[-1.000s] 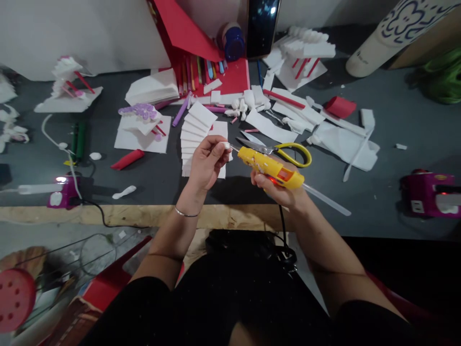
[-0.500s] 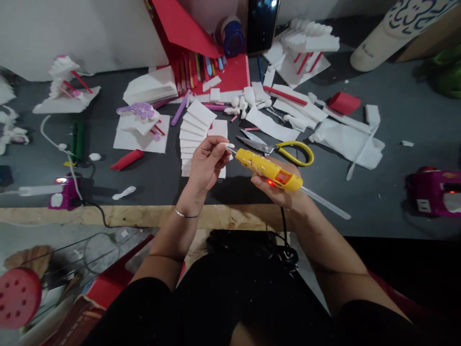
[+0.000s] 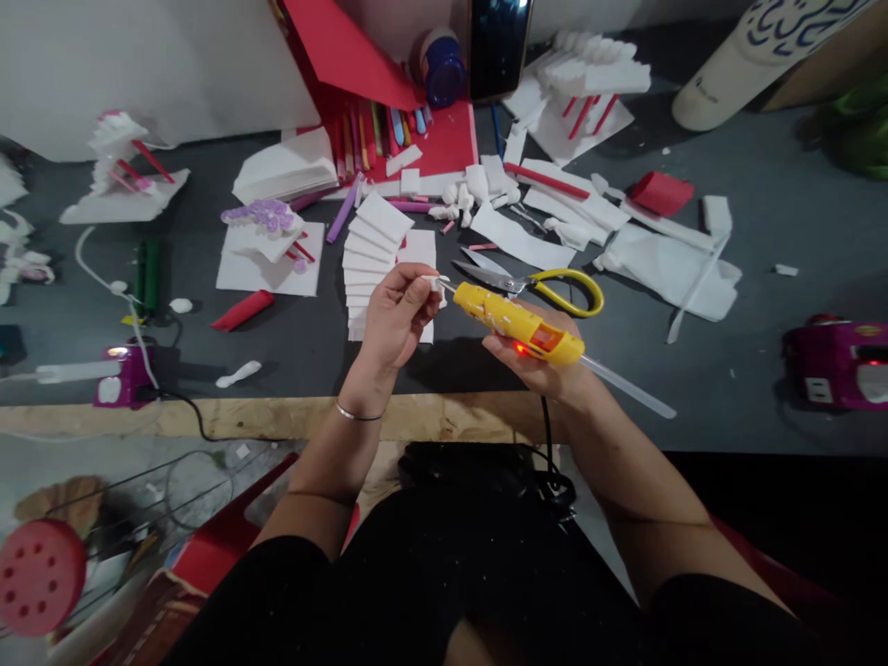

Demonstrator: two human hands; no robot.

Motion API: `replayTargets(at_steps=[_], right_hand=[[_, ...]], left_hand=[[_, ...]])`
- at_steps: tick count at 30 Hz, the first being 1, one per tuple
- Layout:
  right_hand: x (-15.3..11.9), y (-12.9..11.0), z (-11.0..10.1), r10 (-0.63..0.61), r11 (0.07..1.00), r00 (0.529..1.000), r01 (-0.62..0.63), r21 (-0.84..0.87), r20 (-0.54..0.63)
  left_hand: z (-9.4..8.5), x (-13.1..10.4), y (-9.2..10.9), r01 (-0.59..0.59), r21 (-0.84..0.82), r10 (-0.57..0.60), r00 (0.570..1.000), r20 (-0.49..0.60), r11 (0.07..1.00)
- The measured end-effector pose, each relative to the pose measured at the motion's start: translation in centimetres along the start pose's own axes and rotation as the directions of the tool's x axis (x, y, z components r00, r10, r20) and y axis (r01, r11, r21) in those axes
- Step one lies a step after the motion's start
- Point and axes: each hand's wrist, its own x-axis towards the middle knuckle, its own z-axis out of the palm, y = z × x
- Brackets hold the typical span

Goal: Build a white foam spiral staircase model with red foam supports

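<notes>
Between the thumb and fingers of my left hand [image 3: 400, 313] is a small white piece [image 3: 436, 283], too small to name more exactly. My right hand [image 3: 534, 356] grips a yellow hot glue gun [image 3: 517, 319], its red light lit. The gun's nozzle points left, at or very near the white piece; I cannot tell whether they touch. A clear glue stick [image 3: 631, 387] sticks out of the gun's back end. Scissors with yellow handles [image 3: 569, 291] lie just beyond the gun. Under and behind my left hand, a fanned row of white strips [image 3: 371, 242] rests on the table.
Small white models with red posts stand at the back right [image 3: 589, 79], the left [image 3: 125, 171] and nearer left, with a purple top [image 3: 267, 227]. White scraps [image 3: 672, 264] lie at right. A phone [image 3: 498, 46] leans at the back. Purple power blocks [image 3: 129, 375] sit at both sides.
The white piece in my left hand has turned slightly and more of it shows by the nozzle. Both hands keep nearly the same place; the view has shifted a little.
</notes>
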Motion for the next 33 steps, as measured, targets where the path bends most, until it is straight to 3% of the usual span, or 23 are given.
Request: replayTargets(at_steps=[12,18,33], right_hand=[[-0.18,-0.03,0.02,0.004,1.000,1.000,-0.004,-0.019,0.011],[0.03,0.02,0.01,0.043,0.998,0.999,-0.043,-0.050,-0.001],[-0.26,-0.18,-0.60,-0.001,1.000,1.000,0.001,0.015,0.017]], left_hand=[[-0.05,-0.09,0.17,0.031,0.073,-0.023,0.994,-0.105,0.997],[0.00,-0.14,0.27,0.038,0.076,-0.032,0.997,-0.071,0.996],[-0.09,-0.17,0.44,0.026,0.091,-0.020,0.998,-0.063,0.995]])
